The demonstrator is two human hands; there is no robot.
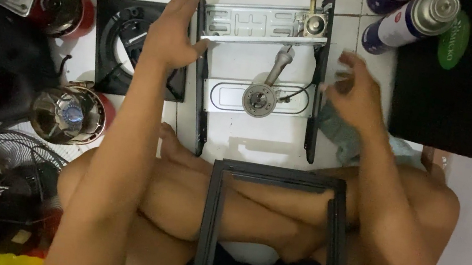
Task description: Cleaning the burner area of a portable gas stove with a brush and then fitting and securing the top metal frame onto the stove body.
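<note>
My left hand (171, 32) has its fingers spread and straight, palm down, holding nothing; the fingertips reach past the top left corner of the stripped stove frame (260, 74), and the heel of the hand hangs over the black side rail (200, 90) on that side. My right hand (357, 94) is also empty, its fingers loosely curled and apart, slightly blurred, hovering just outside the opposite black rail, near the frame's right edge.

So the frame lies between my two hands, flat on the white tiled floor (247, 143). Its two black rails run away from me, while the grey metal crosspieces run left to right between them. The round burner base (259, 100) with its short tube sits in the middle, closer to my right hand than my left, though neither touches it. My left hand is the one nearer to the frame itself, overlapping its rail; whether it actually rests on the metal I cannot tell.

Further out, a black burner top plate (114, 39) lies just left of the frame, under my left forearm. A black rectangular housing (273, 219) rests across my crossed legs. Two gas canisters (412, 18) lie at the upper right, beside a black case.
</note>
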